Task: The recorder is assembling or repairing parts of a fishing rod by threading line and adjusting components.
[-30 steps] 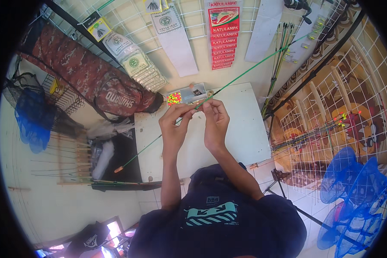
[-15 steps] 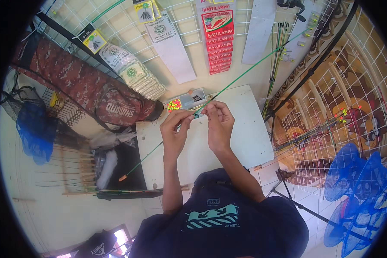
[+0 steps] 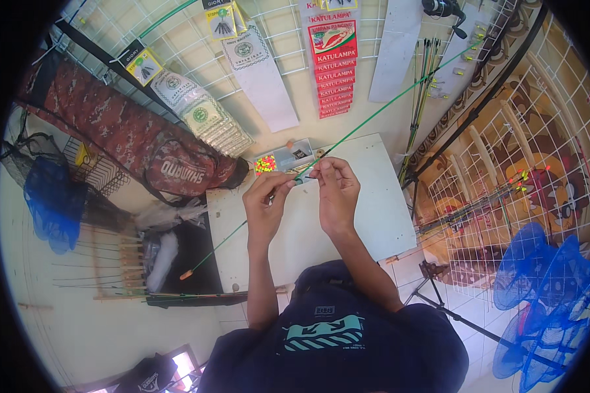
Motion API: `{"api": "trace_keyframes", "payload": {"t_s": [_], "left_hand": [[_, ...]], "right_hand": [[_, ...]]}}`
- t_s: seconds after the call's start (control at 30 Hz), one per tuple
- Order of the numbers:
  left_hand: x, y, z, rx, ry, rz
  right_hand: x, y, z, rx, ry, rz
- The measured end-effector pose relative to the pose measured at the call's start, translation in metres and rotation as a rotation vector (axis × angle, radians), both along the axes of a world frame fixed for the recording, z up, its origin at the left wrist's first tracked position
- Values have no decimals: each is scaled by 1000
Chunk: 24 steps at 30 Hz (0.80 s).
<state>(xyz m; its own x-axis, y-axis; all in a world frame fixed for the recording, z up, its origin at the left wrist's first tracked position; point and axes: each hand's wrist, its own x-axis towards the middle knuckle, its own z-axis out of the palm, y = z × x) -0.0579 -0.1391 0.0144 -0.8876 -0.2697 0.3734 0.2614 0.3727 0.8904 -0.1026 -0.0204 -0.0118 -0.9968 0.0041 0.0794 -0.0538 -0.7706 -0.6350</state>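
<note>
A long thin green fishing rod (image 3: 400,99) runs diagonally from the lower left to the upper right, above a white table (image 3: 373,209). My left hand (image 3: 267,203) pinches the rod between thumb and fingers. My right hand (image 3: 335,191) pinches it just to the right, fingertips close to the left hand's. A clear compartment box (image 3: 283,158) with small red and yellow floats lies on the table just beyond my hands.
A camouflage rod bag (image 3: 131,141) leans at the left. Packets hang on a white wire grid (image 3: 196,52) ahead. Blue nets (image 3: 544,288) hang at the right, another blue net (image 3: 49,203) at the left. A rack of rods (image 3: 111,262) stands beside the table.
My hands have stayed together on the green rod with small finger movements. The view has shifted a little, so the table and hands sit slightly lower and further right.
</note>
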Motion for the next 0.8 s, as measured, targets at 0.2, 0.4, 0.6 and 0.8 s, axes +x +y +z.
{"api": "trace_keyframes", "payload": {"t_s": [0.2,0.4,0.6,0.8], "left_hand": [[-2,1,0,0,14,-18],[-2,-1,-3,10,1,-33],[-1,0,-3,-1,-5,-28],[0,-1,-8,-6,-15,-21]], "right_hand": [[-2,1,2,0,58,-6],[-7,3,6,-58,-31,10],[-11,8,1,-79,27,53],[-11,8,1,-109,17,40]]}}
